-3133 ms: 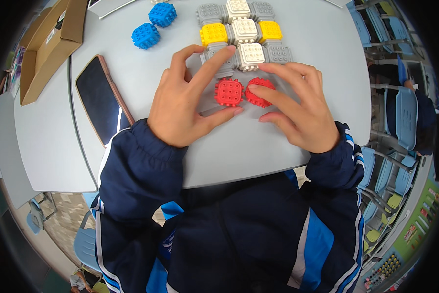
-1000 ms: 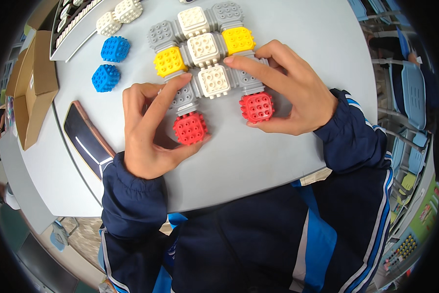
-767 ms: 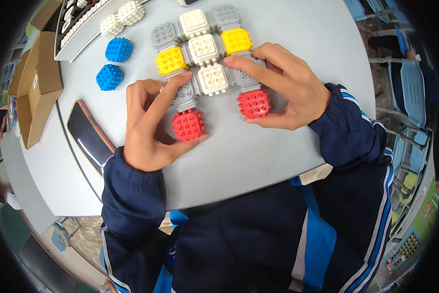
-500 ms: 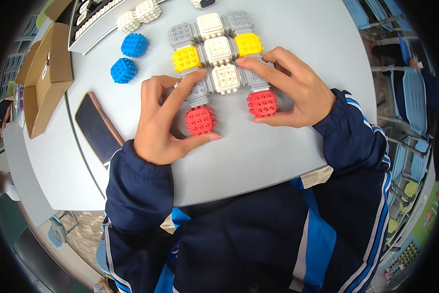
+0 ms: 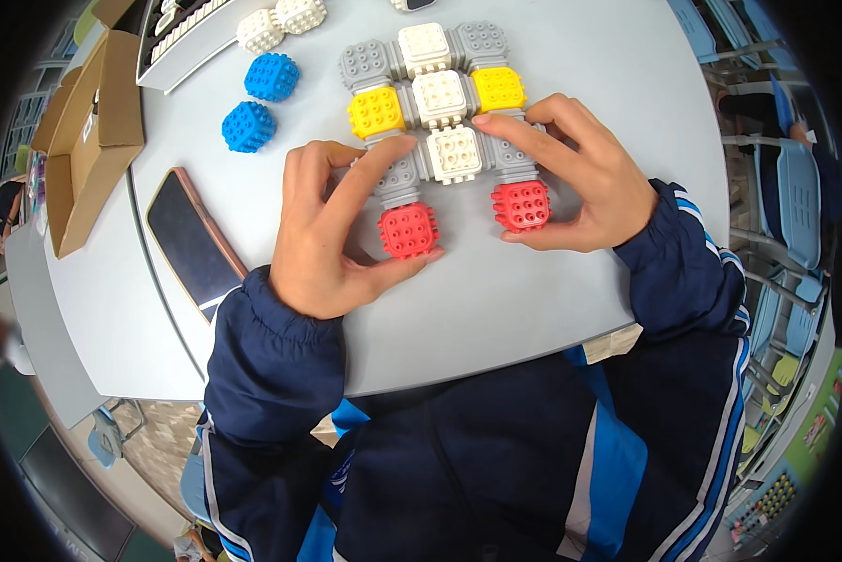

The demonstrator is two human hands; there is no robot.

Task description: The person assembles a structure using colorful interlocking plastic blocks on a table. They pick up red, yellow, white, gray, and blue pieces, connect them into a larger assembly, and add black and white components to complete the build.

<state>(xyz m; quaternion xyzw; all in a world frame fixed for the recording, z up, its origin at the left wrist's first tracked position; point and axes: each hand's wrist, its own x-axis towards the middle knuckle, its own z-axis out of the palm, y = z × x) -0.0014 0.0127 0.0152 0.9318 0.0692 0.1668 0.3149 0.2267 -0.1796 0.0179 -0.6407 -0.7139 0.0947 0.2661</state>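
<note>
On the table lies a flat assembly of joined studded building blocks. White blocks (image 5: 439,96) run down its middle, flanked by grey ones (image 5: 365,64), with a yellow block (image 5: 377,112) on the left and another yellow block (image 5: 500,88) on the right. The near ends carry a left red block (image 5: 409,230) and a right red block (image 5: 522,205). My left hand (image 5: 320,229) curves round the left arm of the assembly, its index finger on the grey block and its thumb by the red one. Likewise, my right hand (image 5: 585,183) grips the right arm, thumb under the red block.
Two loose blue blocks (image 5: 272,77) lie left of the assembly, with joined white blocks (image 5: 282,23) behind them. A phone (image 5: 194,239) rests near my left sleeve. An open cardboard box (image 5: 102,140) and a white tray (image 5: 188,51) stand at the far left.
The assembly and both hands appear slightly further right in the picture, as do the loose blocks, so the view has shifted. The hands keep the same hold.
</note>
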